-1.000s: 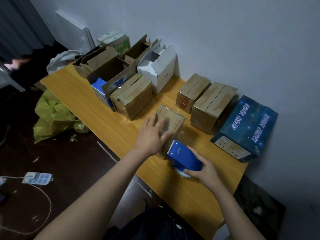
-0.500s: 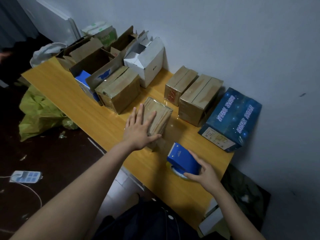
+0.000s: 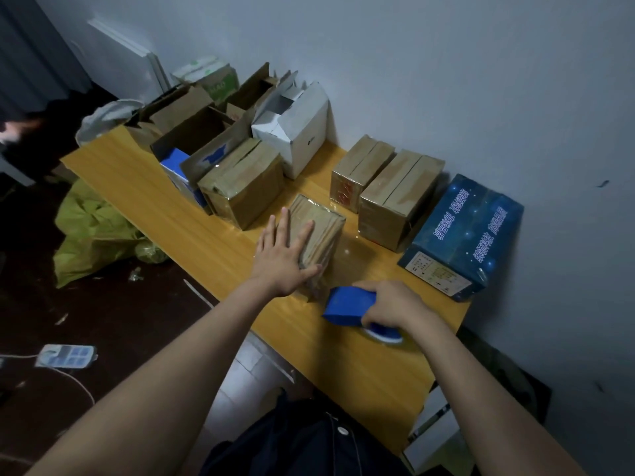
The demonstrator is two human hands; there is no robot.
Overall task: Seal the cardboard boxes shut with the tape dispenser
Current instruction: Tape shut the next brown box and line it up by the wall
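**Yellow table by the grey wall: dispenser drawn up to the small box**

Yellow wood table (image 3: pixel 144 187) runs along a grey wall, crowded with cartons. The left hand (image 3: pixel 281 259) still lies flat, fingers straight and spread, on top of the small taped box (image 3: pixel 323 231) near the table's front edge, as it did half a second ago. The right hand (image 3: pixel 391 304) has shifted: then it held the blue tape dispenser (image 3: pixel 347 305) from behind, now its fingers curl over the top and grip it. The dispenser has come closer to the box and sits just beside its near end, on the table.

Against the wall two brown boxes (image 3: pixel 360 170) (image 3: pixel 398 194) stand side by side with their flaps closed, and a dark blue printed box (image 3: pixel 464 235) lies to their right. To the left stands a larger taped carton (image 3: pixel 244 183). Behind it an open brown carton (image 3: pixel 196 132) holds a blue-and-white pack (image 3: pixel 175 163). A white box (image 3: pixel 295 128) has its flaps up; what it holds cannot be seen. More open cartons stand further back, their contents hidden.
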